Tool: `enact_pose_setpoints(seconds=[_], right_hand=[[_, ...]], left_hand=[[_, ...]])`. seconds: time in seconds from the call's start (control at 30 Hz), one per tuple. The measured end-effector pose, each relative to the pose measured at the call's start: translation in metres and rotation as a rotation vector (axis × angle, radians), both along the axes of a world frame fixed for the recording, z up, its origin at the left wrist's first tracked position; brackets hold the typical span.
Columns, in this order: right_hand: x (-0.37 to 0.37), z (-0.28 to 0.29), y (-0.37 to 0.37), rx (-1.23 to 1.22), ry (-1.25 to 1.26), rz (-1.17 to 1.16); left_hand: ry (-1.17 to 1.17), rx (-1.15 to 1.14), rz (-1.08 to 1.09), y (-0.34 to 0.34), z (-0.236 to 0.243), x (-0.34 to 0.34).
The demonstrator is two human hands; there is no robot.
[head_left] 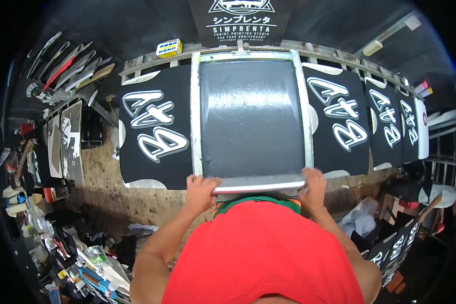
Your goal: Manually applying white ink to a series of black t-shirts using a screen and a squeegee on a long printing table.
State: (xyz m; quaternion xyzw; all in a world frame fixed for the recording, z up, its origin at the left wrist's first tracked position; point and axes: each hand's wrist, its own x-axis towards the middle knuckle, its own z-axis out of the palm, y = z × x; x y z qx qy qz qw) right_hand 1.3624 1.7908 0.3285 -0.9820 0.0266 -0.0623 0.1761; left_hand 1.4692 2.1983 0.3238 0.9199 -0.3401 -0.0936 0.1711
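A framed printing screen [195, 111] with a dark, glossy mesh [251, 129] lies flat in front of me. Along its near edge runs a long, pale bar that looks like a squeegee [261, 186]. My left hand [201, 193] is closed round the bar's left end, thumb on top. At the opposite end, my right hand [313, 191] grips it with the fingers bent. What lies under the screen is hidden. Black printed fabric panels with white lettering flank it, one on the left [137, 121] and one on the right [359, 129].
More printed panels [387, 114] continue rightward along the wooden rail [334, 57]. A yellow-and-white box [169, 48] sits on the rail. Several blades or squeegees [66, 66] hang at the far left. Clutter [93, 273] fills the lower left; a plastic bag [358, 218] lies at right.
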Motion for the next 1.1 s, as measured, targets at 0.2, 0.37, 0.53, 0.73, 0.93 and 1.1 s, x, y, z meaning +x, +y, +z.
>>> enact_pose_setpoints(seconds=[0.2,0.37,0.53,0.73,0.93,1.1], right_hand=[[-0.014,-0.069,-0.049,0.407,0.146,-0.739],[0.000,-0.087,-0.032,0.656,0.463,-0.878],[-0.017,-0.065,-0.021,0.566,0.396,-1.134],[-0.152,-0.049,-0.101,0.569,-0.101,-1.356],[-0.289,0.061,-0.087,0.405,-0.091,-1.816],[-0.321,0.114,-0.017,0.220,-0.238,-1.884]], left_hand=[[0.266,-0.028,0.238,0.007,0.002,0.055],[0.502,-0.169,0.626,0.018,-0.049,0.056],[0.462,-0.356,0.657,-0.022,-0.019,0.039],[0.521,-0.412,0.271,-0.119,-0.009,0.040],[0.801,-0.619,0.019,-0.231,-0.005,-0.005],[0.770,-0.622,-0.286,-0.289,-0.021,-0.047]])
